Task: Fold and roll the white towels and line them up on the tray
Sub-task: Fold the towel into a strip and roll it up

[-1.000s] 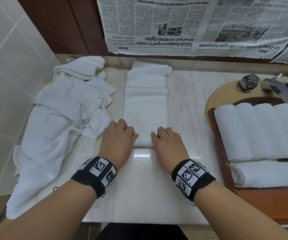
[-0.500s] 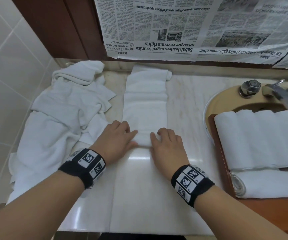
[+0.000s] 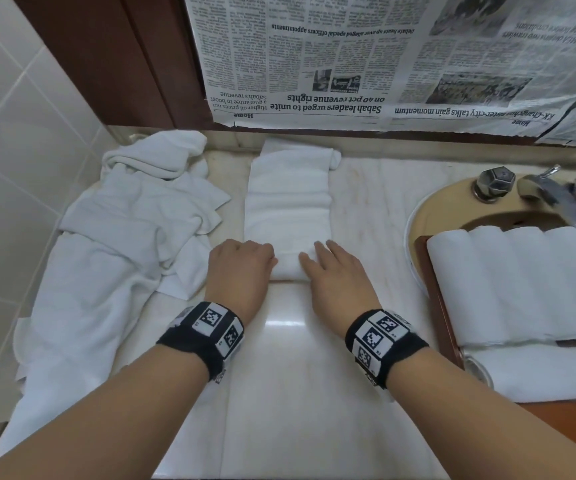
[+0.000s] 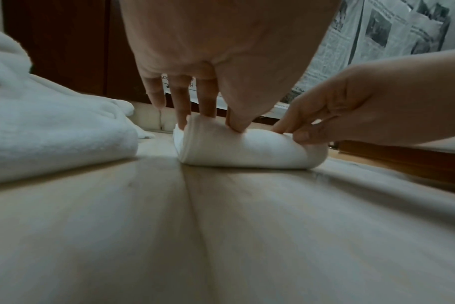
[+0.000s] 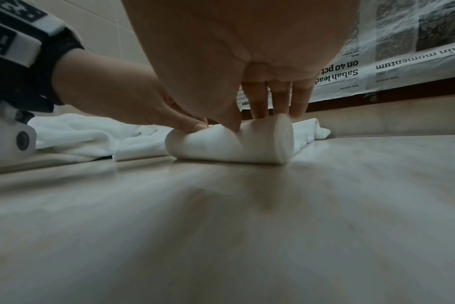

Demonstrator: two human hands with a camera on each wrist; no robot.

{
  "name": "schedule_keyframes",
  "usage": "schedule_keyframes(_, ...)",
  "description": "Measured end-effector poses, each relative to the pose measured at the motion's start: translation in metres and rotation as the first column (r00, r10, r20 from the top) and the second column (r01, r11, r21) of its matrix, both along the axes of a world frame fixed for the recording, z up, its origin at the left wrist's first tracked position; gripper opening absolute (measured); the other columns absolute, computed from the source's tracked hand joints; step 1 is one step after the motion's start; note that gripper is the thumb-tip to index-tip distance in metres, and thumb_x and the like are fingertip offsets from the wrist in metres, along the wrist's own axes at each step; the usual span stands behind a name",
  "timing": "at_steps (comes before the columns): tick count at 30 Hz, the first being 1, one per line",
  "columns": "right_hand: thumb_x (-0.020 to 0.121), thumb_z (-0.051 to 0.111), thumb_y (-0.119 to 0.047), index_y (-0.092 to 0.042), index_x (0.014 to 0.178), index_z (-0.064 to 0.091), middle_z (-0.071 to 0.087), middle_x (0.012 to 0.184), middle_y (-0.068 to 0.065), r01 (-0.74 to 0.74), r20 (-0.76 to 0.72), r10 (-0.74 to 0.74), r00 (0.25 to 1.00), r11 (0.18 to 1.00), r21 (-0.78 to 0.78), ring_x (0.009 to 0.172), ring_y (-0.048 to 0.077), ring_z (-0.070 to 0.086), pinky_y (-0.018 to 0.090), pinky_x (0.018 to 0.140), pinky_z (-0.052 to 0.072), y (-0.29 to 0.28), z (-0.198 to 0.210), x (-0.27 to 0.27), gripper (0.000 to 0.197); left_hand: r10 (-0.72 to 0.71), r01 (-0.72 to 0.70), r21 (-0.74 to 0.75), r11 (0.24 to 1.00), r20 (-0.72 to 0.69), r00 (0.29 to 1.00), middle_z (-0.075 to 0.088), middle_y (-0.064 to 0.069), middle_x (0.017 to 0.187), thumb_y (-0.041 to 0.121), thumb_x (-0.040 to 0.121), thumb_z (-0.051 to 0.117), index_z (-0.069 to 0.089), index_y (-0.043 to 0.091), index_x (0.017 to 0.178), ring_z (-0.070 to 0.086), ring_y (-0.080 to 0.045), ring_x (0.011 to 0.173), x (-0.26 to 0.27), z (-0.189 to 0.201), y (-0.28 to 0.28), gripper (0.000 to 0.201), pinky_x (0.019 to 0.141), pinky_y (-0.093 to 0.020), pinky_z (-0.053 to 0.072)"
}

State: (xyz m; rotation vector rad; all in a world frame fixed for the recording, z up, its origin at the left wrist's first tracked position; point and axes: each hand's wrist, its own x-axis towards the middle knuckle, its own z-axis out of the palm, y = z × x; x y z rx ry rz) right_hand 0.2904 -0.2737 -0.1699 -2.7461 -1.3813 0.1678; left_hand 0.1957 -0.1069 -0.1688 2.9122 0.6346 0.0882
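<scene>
A white towel folded into a long strip (image 3: 288, 206) lies on the marble counter, running away from me. Its near end is rolled into a short roll (image 3: 288, 270). My left hand (image 3: 241, 261) grips the roll's left end and my right hand (image 3: 331, 268) its right end. In the left wrist view the left hand (image 4: 208, 121) has its fingers over the roll (image 4: 242, 150) and its thumb on the near side. In the right wrist view the right hand (image 5: 260, 121) holds the roll (image 5: 221, 148) the same way. A wooden tray (image 3: 435, 306) at right holds several rolled towels (image 3: 522, 285).
A loose pile of white towels (image 3: 123, 237) covers the counter's left side by the tiled wall. The tray rests over a beige sink with a metal faucet (image 3: 543, 192). Newspaper (image 3: 383, 64) covers the wall behind. Bare marble (image 3: 297, 393) lies in front of the roll.
Both hands have moved away from me with the roll, which has grown thicker, and the flat strip beyond it has become shorter.
</scene>
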Motion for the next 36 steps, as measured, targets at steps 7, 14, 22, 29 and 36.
schedule_keyframes(7, 0.075, 0.073, -0.014, -0.014, 0.120, 0.066, 0.057, 0.111, 0.010, 0.027, 0.095, -0.027, 0.995, 1.000, -0.002, 0.104, 0.031, 0.052, 0.040, 0.081, 0.043, 0.013, 0.005, 0.010, 0.046, -0.065, 0.064, 0.037, 0.997, 0.032, 0.997, 0.059, -0.010, 0.127, 0.051, 0.072, 0.084, 0.071, 0.023, 0.119, 0.047, -0.036, 0.114, -0.006, -0.011, 0.006, 0.056, 0.086, -0.048, 0.050)
schedule_keyframes(14, 0.091, 0.060, -0.019, -0.015, 0.109, 0.063, 0.047, 0.107, 0.002, -0.149, -0.132, 0.122, 0.984, 0.964, -0.219, 0.102, 0.024, 0.048, 0.033, 0.077, 0.041, 0.025, 0.032, 0.040, 0.019, -0.197, 0.196, -0.076, 0.978, -0.009, 0.980, 0.057, -0.006, 0.102, 0.043, 0.086, 0.075, 0.073, 0.015, 0.110, 0.050, -0.030, 0.093, 0.004, -0.007, 0.025, 0.037, 0.077, -0.043, 0.050)
schedule_keyframes(22, 0.083, 0.073, -0.041, -0.032, 0.116, 0.062, 0.060, 0.105, -0.011, -0.101, -0.563, -0.002, 0.827, 0.983, -0.152, 0.097, 0.012, 0.058, 0.032, 0.090, 0.049, -0.033, 0.043, 0.013, 0.035, -0.034, 0.033, -0.486, 0.874, 0.007, 0.999, 0.064, 0.017, 0.101, 0.060, 0.083, 0.072, 0.058, 0.041, 0.111, 0.054, -0.005, 0.094, -0.079, 0.004, -0.011, 0.036, 0.083, -0.027, 0.045)
schedule_keyframes(29, 0.087, 0.074, -0.037, -0.038, 0.098, 0.050, 0.062, 0.100, -0.009, 0.299, -0.742, -0.137, 0.656, 0.950, 0.089, 0.082, 0.001, 0.057, 0.021, 0.073, 0.041, -0.078, 0.028, -0.031, 0.027, 0.277, -0.225, -0.674, 0.704, -0.032, 0.960, 0.070, 0.022, 0.093, 0.054, 0.082, 0.078, 0.068, 0.038, 0.102, 0.063, 0.006, 0.090, -0.113, 0.009, -0.043, 0.027, 0.082, -0.018, 0.050)
schedule_keyframes(36, 0.091, 0.072, -0.039, -0.013, 0.122, 0.072, 0.054, 0.145, 0.012, 0.222, -0.374, -0.136, 0.917, 0.954, 0.199, 0.124, 0.030, 0.059, 0.032, 0.102, 0.047, -0.076, 0.003, -0.062, 0.040, 0.407, -0.302, -0.580, 0.757, 0.056, 0.912, 0.053, 0.010, 0.105, 0.046, 0.089, 0.074, 0.061, 0.034, 0.101, 0.057, -0.008, 0.089, -0.097, 0.007, -0.058, 0.021, 0.083, -0.029, 0.047)
